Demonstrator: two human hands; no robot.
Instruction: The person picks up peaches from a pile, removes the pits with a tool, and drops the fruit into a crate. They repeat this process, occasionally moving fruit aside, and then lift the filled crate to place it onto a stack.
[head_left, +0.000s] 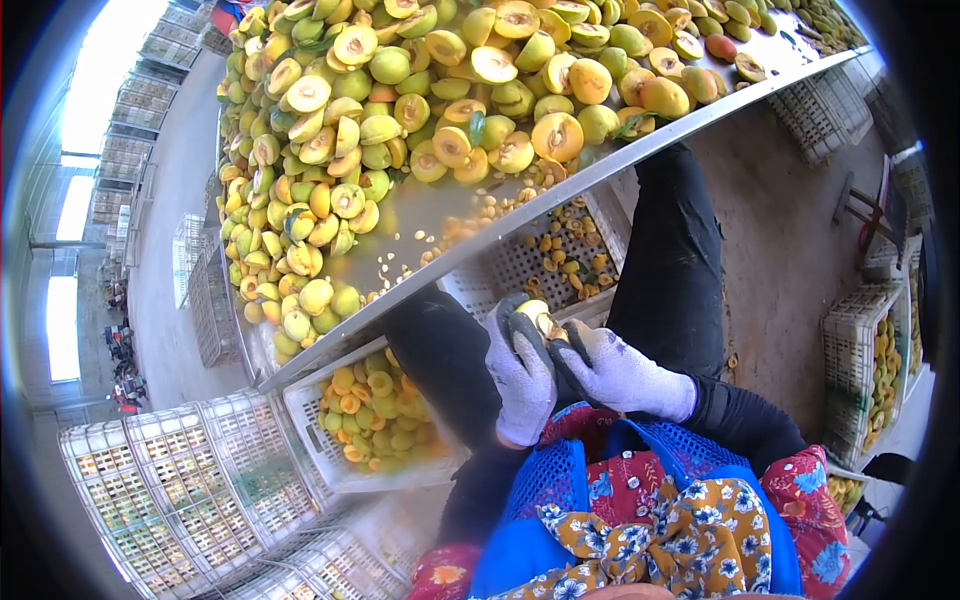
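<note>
My left hand [521, 378], in a white glove with dark grey fingers, is closed around a green-yellow apricot [534, 309] above my lap. My right hand [612, 368], gloved alike, is closed against the fruit from the right; its thumb and fingertips press near the cut side. Whether a small tool sits in the right fingers cannot be made out. Beyond my hands, a metal-edged table [600, 160] carries a large heap of apricots [340, 140], many halved, some with the stone showing. Loose stones [395, 262] lie near the table's edge.
Between my knees, below the table edge, a crate [500, 262] holds small fruit pieces. A white crate of apricot halves [375, 415] stands at my left leg. Stacked crates [200, 480] stand at lower left, and filled crates [865, 370] at right.
</note>
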